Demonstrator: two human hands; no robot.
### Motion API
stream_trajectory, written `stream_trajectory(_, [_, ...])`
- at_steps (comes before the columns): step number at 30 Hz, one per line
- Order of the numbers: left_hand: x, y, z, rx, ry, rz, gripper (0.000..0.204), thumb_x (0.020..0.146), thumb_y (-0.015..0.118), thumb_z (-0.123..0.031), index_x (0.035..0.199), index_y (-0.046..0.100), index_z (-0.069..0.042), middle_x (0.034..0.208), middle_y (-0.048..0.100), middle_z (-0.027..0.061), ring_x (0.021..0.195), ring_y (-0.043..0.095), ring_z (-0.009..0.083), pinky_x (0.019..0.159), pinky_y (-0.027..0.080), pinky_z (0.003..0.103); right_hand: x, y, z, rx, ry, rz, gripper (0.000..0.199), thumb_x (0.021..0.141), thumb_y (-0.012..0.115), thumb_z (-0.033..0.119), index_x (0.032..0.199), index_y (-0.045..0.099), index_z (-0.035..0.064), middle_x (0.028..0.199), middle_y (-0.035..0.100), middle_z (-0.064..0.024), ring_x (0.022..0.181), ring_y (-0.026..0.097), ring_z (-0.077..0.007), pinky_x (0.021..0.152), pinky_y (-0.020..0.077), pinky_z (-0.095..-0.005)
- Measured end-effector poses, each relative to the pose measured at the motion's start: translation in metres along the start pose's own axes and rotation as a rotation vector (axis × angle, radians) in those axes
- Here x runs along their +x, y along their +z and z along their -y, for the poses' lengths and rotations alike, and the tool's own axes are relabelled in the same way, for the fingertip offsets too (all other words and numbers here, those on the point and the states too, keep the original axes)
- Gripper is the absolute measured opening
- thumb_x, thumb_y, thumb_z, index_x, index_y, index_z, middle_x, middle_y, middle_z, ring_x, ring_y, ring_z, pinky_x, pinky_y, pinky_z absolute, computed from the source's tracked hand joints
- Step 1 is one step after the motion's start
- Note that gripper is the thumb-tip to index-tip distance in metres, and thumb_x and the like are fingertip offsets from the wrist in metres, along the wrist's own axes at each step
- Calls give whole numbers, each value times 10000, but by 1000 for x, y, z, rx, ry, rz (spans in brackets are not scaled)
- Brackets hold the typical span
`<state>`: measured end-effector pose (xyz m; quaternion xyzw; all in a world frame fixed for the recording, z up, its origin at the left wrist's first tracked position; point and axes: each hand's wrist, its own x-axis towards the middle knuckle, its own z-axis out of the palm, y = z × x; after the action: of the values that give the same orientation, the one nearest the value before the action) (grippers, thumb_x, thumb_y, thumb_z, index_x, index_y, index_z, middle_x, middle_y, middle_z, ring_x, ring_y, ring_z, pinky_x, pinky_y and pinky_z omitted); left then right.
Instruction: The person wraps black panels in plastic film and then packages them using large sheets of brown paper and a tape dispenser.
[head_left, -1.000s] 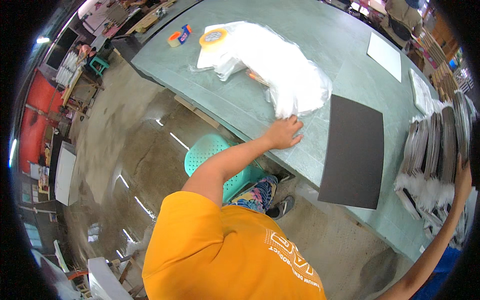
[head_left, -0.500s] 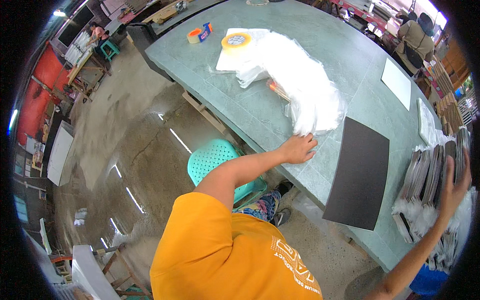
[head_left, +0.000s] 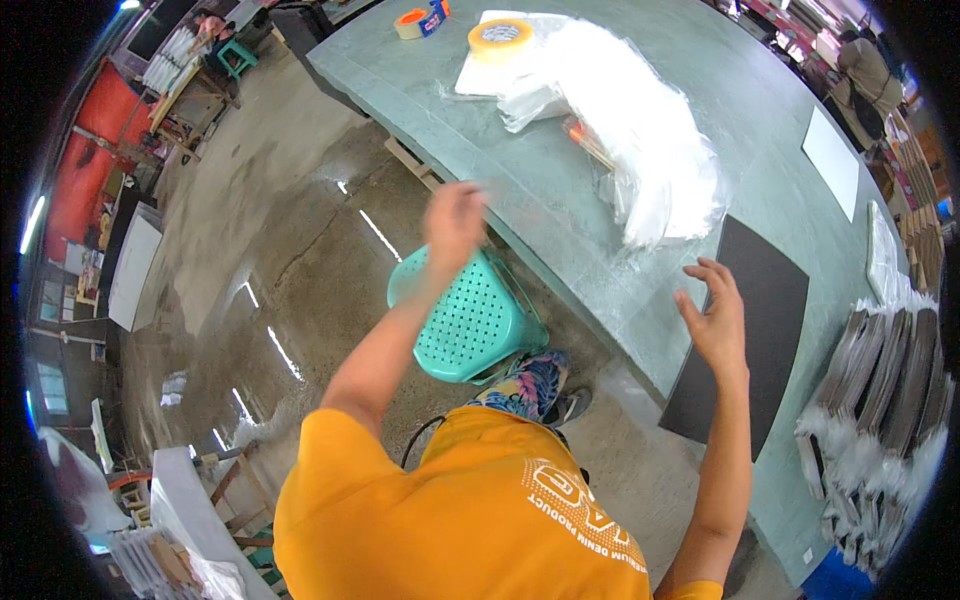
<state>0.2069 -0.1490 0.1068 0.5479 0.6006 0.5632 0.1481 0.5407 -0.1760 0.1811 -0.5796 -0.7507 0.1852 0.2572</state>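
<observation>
Cannot make out the grip of the blurred left hand (head_left: 456, 226), near the edge of the grey-green table (head_left: 590, 275), nor see all of the black board (head_left: 765, 320), partly behind the right hand (head_left: 718, 318). Lies flat on the tabletop, near a white plastic heap (head_left: 650, 145); below, a turquoise stool (head_left: 470, 330) on concrete floor (head_left: 300, 225). Holds nothing with the right hand: half spread, fingers curved, thumb apart.

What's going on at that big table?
Someone in an orange shirt is at the green table. Their open right hand is near a dark board, seemingly holding nothing. Their left hand, blurred, is by the table's edge; I can't tell if it holds anything. Plastic bags and a tape roll are on the table.
</observation>
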Motion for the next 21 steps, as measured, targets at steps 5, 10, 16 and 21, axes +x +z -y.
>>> stream_trajectory(5, [-168, -143, 269, 4, -1159, -321, 438, 821, 531, -229, 1199, 462, -19, 1132, 530, 163, 1003, 532, 267, 844, 422, 382, 26, 10, -2, 37, -101, 130, 330, 717, 643, 123, 1024, 551, 46, 1138, 498, -165, 1054, 486, -320, 900, 391, -378])
stream_trajectory(10, [-260, -105, 282, -453, -1548, -344, 570, 814, 411, -402, 1240, 409, -24, 1201, 462, 167, 1088, 449, 281, 907, 354, 412, 10, 25, -22, -86, 9, 539, 402, 739, 634, 210, 1075, 521, 20, 1157, 474, -191, 1073, 461, -336, 905, 389, -383])
stream_trajectory(16, [-263, -102, 272, -570, -1570, -279, 759, 805, 267, -609, 1288, 345, -30, 1284, 381, 173, 1191, 349, 298, 981, 273, 447, -16, 51, -7, -409, -30, 502, 624, 615, 743, 314, 1104, 503, 9, 1217, 433, -238, 1098, 448, -373, 905, 395, -394])
stream_trajectory(21, [-197, -45, 203, -738, -1404, -194, 857, 799, 254, -682, 1378, 129, -64, 1418, 143, 159, 1295, 161, 325, 1050, 145, 426, -15, 61, -4, -523, 1, 566, 706, 583, 753, 359, 1103, 473, -28, 1223, 403, -283, 1122, 426, -390, 902, 400, -401])
